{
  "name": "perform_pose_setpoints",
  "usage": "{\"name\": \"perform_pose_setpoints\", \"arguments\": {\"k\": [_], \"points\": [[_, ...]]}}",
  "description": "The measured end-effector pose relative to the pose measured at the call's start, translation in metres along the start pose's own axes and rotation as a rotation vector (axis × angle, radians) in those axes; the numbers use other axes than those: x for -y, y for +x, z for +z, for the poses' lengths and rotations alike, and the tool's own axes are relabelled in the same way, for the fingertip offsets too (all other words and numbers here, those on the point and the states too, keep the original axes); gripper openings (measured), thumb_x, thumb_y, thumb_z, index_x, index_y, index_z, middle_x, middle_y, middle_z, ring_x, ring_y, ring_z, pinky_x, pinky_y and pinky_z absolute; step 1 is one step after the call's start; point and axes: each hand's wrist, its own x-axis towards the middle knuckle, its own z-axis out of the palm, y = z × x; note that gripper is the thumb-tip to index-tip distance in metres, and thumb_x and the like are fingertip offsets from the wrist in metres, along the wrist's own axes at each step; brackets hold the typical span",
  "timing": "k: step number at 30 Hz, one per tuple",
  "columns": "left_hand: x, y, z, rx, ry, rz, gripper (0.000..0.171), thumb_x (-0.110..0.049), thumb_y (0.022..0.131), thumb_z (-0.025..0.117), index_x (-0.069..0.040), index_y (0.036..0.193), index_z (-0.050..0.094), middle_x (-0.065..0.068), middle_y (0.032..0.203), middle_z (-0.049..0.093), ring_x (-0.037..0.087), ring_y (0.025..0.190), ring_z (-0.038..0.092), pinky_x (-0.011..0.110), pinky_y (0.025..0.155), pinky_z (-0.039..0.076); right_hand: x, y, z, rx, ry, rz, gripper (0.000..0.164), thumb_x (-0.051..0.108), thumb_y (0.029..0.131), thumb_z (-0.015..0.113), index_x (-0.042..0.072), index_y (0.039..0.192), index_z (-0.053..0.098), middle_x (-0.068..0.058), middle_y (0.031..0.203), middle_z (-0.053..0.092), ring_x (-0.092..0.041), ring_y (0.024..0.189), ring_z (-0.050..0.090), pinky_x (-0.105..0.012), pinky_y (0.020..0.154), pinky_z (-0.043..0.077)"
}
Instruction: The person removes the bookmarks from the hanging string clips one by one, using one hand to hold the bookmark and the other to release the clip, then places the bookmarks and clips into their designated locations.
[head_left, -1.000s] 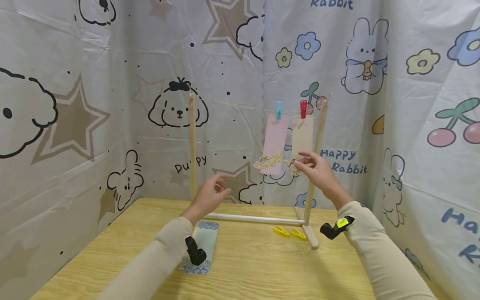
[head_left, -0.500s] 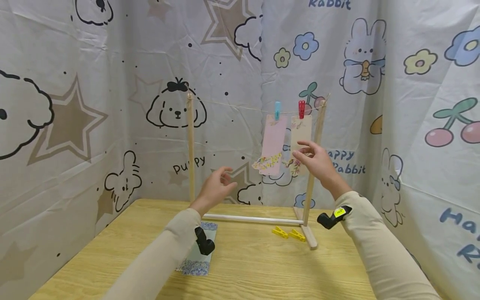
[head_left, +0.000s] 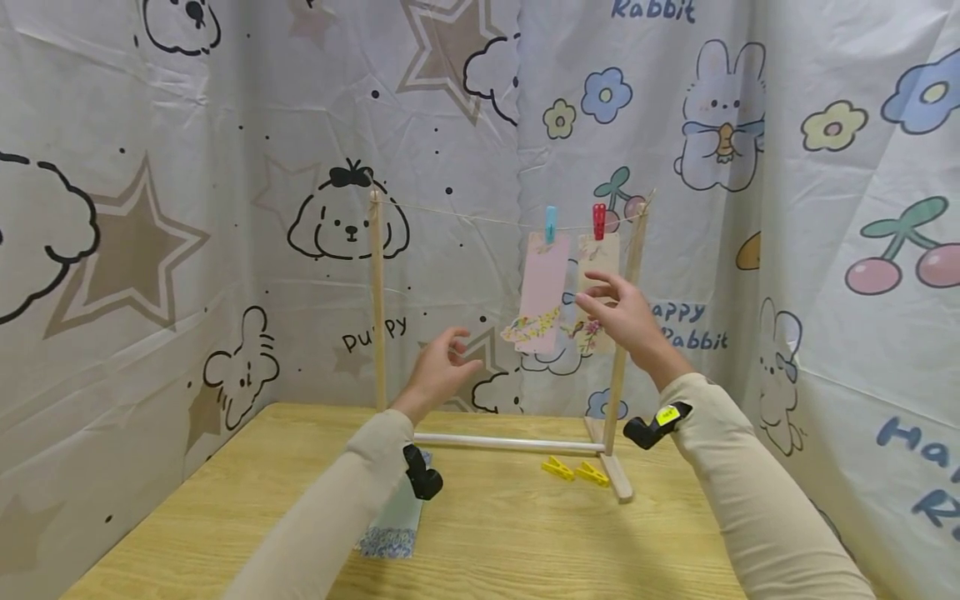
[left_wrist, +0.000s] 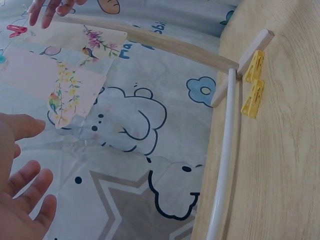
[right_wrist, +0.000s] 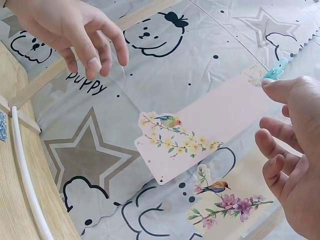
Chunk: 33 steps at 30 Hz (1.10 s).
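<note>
My right hand (head_left: 626, 321) is raised before the cream bookmark (head_left: 599, 257), fingers loosely bent with nothing between them. That bookmark, printed with a bird and pink blossoms, hangs from a red clothespin (head_left: 599, 222) on the string (head_left: 465, 216). To its left a pink bookmark (head_left: 546, 275) with yellow blossoms hangs under a light blue clothespin (head_left: 551, 225). My left hand (head_left: 438, 373) hovers left of the pink bookmark, its fingers apart and holding nothing. In the right wrist view, both bookmarks (right_wrist: 200, 127) dangle between the two hands.
Wooden posts (head_left: 378, 317) and a white rod (head_left: 510, 443) form the rack. Two yellow clothespins (head_left: 557, 468) lie near its right foot (head_left: 618, 479). On the table's left lies a pale green bookmark with blue-patterned ends (head_left: 390, 542), partly behind my left forearm.
My right hand has risen from the cream bookmark's lower end, and more of its blossoms show. My left hand has shifted right and slightly up. Both bookmarks stay hanging.
</note>
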Motion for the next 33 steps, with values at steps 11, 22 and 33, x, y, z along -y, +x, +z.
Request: {"name": "perform_pose_setpoints", "arguments": {"k": [11,22,33], "points": [[-0.004,0.010,0.010,0.019,-0.034,0.006,0.057,-0.012,0.093,0.078,-0.005,0.144,0.053,0.016,0.121,0.059,0.036,0.109,0.062,0.046,0.087,0.053,-0.001,0.009,0.002,-0.025,0.021,-0.031,0.062,0.032,0.104,0.065,0.010,0.158,0.041,-0.021,0.136,0.057,-0.046,0.112,0.059,-0.059,0.094,0.048],[-0.003,0.019,0.013,0.032,-0.037,-0.012,0.061,-0.014,0.094,0.078,-0.009,0.148,0.050,0.014,0.127,0.057,0.034,0.114,0.060,0.047,0.090,0.052,0.009,0.020,-0.004,-0.052,0.004,-0.052,0.061,0.034,0.105,0.064,0.011,0.157,0.042,-0.022,0.138,0.056,-0.046,0.112,0.061,-0.060,0.100,0.046],[-0.002,0.024,0.030,0.058,-0.013,-0.021,0.064,-0.013,0.095,0.078,-0.008,0.151,0.046,0.014,0.133,0.053,0.036,0.122,0.056,0.049,0.094,0.051,0.017,0.030,-0.002,-0.055,0.017,-0.062,0.061,0.034,0.105,0.063,0.013,0.158,0.041,-0.019,0.140,0.055,-0.042,0.112,0.063,-0.062,0.095,0.046]]}}
